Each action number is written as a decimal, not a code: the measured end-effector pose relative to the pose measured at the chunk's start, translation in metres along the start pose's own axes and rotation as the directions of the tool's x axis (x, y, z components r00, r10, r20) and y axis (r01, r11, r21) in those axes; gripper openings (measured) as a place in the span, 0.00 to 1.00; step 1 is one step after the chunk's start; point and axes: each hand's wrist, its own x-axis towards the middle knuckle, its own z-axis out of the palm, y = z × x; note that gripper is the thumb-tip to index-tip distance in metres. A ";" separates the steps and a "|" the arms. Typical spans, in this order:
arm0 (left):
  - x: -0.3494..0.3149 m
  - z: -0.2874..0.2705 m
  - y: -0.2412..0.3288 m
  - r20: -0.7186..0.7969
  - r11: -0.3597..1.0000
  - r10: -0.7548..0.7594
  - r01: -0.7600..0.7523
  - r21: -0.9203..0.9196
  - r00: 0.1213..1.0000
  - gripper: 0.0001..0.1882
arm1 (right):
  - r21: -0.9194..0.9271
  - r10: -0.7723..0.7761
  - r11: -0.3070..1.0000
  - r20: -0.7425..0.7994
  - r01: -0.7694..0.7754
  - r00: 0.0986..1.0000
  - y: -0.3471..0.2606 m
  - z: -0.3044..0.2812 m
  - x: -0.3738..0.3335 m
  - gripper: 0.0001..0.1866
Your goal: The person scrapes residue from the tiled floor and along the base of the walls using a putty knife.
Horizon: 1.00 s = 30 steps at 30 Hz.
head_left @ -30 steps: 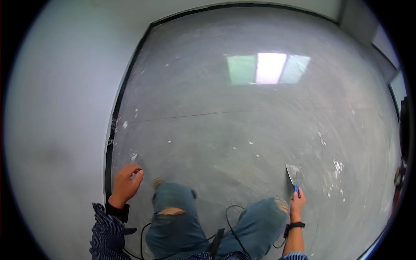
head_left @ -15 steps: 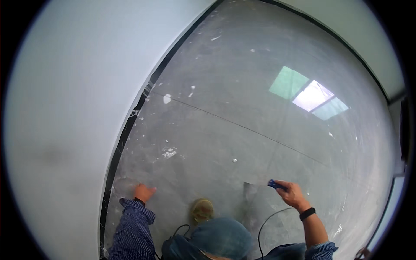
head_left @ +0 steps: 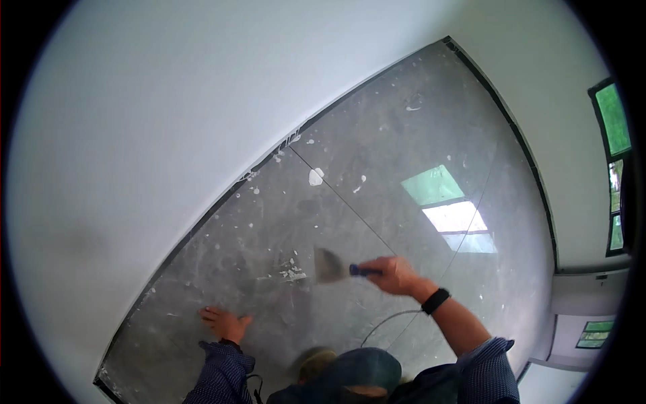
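My right hand (head_left: pixel 396 275) is closed round the blue handle of a wide-bladed putty knife (head_left: pixel 331 265). Its metal blade, slightly blurred, points left over the grey floor (head_left: pixel 269 222). Just left of the blade lies a cluster of loose white flakes (head_left: pixel 293 273). Whether the blade touches the floor, I cannot tell. My left hand (head_left: pixel 227 324) rests at the lower left with its fingers spread, apparently flat on the floor and holding nothing.
White splatters, the largest a white patch (head_left: pixel 316 177), mark the floor near the dark skirting (head_left: pixel 202 222) along the white wall (head_left: pixel 155 135). A thin cable (head_left: pixel 383 326) curves by my right forearm. My shoe (head_left: pixel 315 363) and knee show below. Windows stand at far right.
The view has turned to the right, bringing windows into sight. My right hand has carried the putty knife leftward, close to the white flakes. My left hand's fingers now show spread.
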 end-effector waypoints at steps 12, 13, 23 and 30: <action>0.003 0.005 0.004 -0.040 0.999 -0.031 0.030 -0.021 0.999 0.77 | 0.026 0.182 0.983 -0.221 -0.181 0.958 0.014 -0.083 0.069 0.22; 0.006 0.005 0.008 -0.043 0.999 -0.029 0.028 -0.034 0.999 0.77 | 0.050 0.167 0.986 -0.248 -0.159 0.954 0.040 -0.068 0.074 0.23; 0.027 0.033 -0.017 -0.087 0.995 0.040 -0.032 0.097 0.995 0.75 | 0.136 0.228 0.971 -0.259 -0.198 0.939 0.054 -0.003 0.090 0.25; 0.012 0.017 -0.003 -0.084 0.996 -0.054 0.061 0.072 0.995 0.74 | 0.013 0.137 0.990 -0.269 -0.139 0.953 0.067 0.012 0.085 0.25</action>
